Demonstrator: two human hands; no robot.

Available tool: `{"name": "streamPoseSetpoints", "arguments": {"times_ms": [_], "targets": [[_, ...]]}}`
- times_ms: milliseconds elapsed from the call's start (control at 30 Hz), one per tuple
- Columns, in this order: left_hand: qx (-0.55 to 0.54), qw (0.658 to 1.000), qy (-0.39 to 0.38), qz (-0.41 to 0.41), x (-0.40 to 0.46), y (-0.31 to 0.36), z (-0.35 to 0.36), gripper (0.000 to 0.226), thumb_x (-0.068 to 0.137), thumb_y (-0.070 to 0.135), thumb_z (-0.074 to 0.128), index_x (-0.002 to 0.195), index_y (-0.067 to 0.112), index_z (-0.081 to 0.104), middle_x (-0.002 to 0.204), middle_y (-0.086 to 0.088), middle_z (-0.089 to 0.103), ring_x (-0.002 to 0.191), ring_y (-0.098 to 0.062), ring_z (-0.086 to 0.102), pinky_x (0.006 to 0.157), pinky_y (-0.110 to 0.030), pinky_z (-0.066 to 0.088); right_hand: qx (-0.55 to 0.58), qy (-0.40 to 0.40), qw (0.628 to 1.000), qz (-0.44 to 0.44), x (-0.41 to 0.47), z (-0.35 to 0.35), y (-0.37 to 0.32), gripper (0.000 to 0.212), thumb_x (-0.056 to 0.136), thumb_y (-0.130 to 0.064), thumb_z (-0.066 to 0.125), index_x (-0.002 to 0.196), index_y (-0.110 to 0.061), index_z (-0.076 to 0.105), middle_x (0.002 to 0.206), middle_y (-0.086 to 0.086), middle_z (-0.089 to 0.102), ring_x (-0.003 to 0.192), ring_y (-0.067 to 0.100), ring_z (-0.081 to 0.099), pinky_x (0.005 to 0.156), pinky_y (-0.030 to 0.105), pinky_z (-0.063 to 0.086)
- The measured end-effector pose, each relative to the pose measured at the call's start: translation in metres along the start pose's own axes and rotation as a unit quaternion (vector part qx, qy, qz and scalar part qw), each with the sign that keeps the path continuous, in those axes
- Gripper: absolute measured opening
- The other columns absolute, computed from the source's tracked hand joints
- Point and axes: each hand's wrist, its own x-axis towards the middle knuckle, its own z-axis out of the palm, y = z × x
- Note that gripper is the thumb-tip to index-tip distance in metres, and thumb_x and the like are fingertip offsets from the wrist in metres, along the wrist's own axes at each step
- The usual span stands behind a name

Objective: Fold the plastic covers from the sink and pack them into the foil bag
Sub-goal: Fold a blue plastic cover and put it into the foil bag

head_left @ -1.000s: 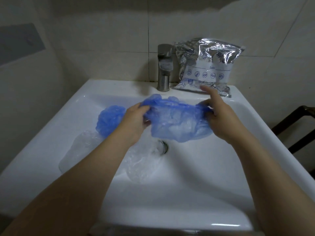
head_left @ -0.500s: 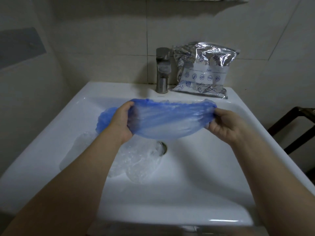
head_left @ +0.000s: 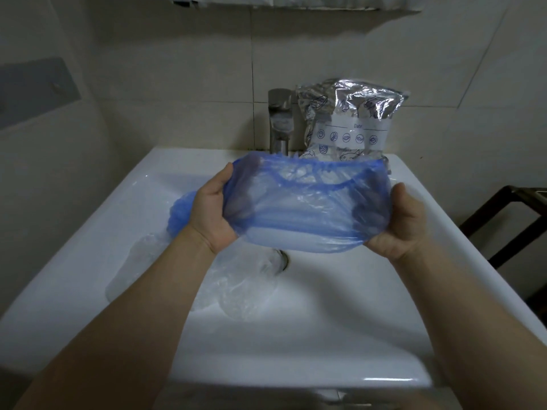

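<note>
A blue elastic-rimmed plastic cover is stretched wide in the air above the white sink. My left hand has its fingers inside the cover's left end, and my right hand has its fingers inside the right end. Both palms face each other, and the fingers show dimly through the film. A second blue cover lies crumpled in the basin behind my left wrist. Clear plastic covers lie in the basin near the drain. The foil bag stands on the sink's back ledge beside the tap.
A steel tap rises at the back of the sink, left of the foil bag. The drain shows just under the stretched cover. A dark wooden frame stands to the right of the sink. Tiled walls close in behind and left.
Both hands have lifted the blue cover higher and spread it wider, with the fingers now inside its two ends. The elastic rim has opened toward the bag.
</note>
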Motion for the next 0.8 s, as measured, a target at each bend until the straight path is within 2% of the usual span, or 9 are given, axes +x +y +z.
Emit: {"name": "streamPoseSetpoints", "arguments": {"times_ms": [67,233,367,400,467,567,667,733,800], "targets": [[0.031,0.999,0.027,-0.026,0.001,-0.004,0.000,0.031,0.087,0.023,0.049,0.075,0.013,0.076,0.073,-0.002,0.073,0.067,-0.013,0.070,0.059,-0.022,0.056,-0.022,0.038,0.999,0.002,0.003,0.007,0.008,0.035,0.095,-0.006,0.047,0.125,0.013,0.045,0.119,0.034,0.053,0.109,0.044,0.055,0.099,0.048,0.040],[0.207,0.962,0.174,-0.030,0.015,-0.020,-0.007,0.014,0.093,0.021,0.049,0.083,0.017,0.058,0.068,0.003,0.067,0.063,-0.011,0.060,0.056,-0.022,0.046,-0.013,0.122,0.992,-0.030,0.021,-0.001,0.015,0.084,0.036,-0.020,0.094,0.112,-0.007,0.061,0.088,0.009,0.071,0.078,0.020,0.070,0.064,0.030,0.056],[0.293,0.926,0.235,0.042,0.014,-0.014,-0.008,0.007,0.091,0.022,0.052,0.085,0.019,0.054,0.077,0.002,0.053,0.061,-0.010,0.049,0.054,-0.021,0.034,-0.137,0.186,0.943,-0.238,0.028,0.009,0.006,0.030,0.076,-0.018,0.072,0.104,-0.021,0.061,0.092,-0.005,0.069,0.085,0.008,0.066,0.074,0.025,0.053],[0.281,0.936,0.208,0.033,0.011,-0.012,-0.003,0.010,0.092,0.024,0.050,0.084,0.019,0.055,0.076,0.002,0.053,0.059,-0.010,0.050,0.053,-0.020,0.034,-0.256,0.208,0.897,-0.294,0.027,0.014,0.007,0.026,0.084,-0.020,0.063,0.109,-0.026,0.056,0.098,-0.009,0.066,0.091,0.003,0.062,0.082,0.023,0.049],[0.296,0.946,0.133,0.005,0.004,-0.012,0.009,0.022,0.094,0.031,0.046,0.084,0.017,0.059,0.079,0.003,0.057,0.060,-0.010,0.053,0.055,-0.020,0.037,-0.537,0.200,0.725,-0.381,0.025,0.019,0.017,0.032,0.086,-0.027,0.055,0.117,-0.024,0.051,0.110,-0.006,0.058,0.097,-0.002,0.053,0.087,0.018,0.042],[0.350,0.936,0.029,-0.007,-0.001,-0.017,0.018,0.031,0.088,0.047,0.046,0.088,0.020,0.061,0.085,0.005,0.067,0.077,-0.011,0.063,0.070,-0.025,0.042,-0.808,0.082,0.477,-0.335,0.030,0.018,0.034,0.043,0.086,-0.033,0.049,0.124,-0.013,0.054,0.122,0.013,0.053,0.102,0.022,0.051,0.080,0.030,0.043],[0.395,0.919,-0.008,-0.017,-0.008,-0.026,0.020,0.020,0.077,0.037,0.069,0.091,0.024,0.063,0.086,0.010,0.071,0.086,-0.009,0.064,0.081,-0.030,0.044,-0.879,0.027,0.360,-0.311,0.032,0.018,0.051,0.034,0.085,-0.030,0.049,0.111,-0.015,0.064,0.108,0.013,0.064,0.092,0.034,0.058,0.071,0.036,0.046],[0.408,0.913,-0.010,0.012,-0.012,-0.030,0.022,0.010,0.084,0.011,0.064,0.088,0.020,0.062,0.079,0.008,0.070,0.076,-0.004,0.064,0.075,-0.028,0.050,-0.883,0.005,0.385,-0.269,0.031,0.019,0.062,0.026,0.088,-0.028,0.046,0.098,-0.017,0.068,0.092,0.004,0.066,0.086,0.028,0.060,0.072,0.034,0.047],[0.378,0.926,0.013,-0.002,-0.017,-0.031,0.023,0.028,0.094,-0.003,0.043,0.077,0.017,0.051,0.067,0.006,0.066,0.057,0.001,0.059,0.059,-0.016,0.050,-0.877,-0.013,0.466,-0.117,0.027,0.025,0.062,0.012,0.095,-0.022,0.045,0.087,-0.023,0.054,0.080,-0.011,0.052,0.077,0.012,0.048,0.077,0.025,0.038]]}}
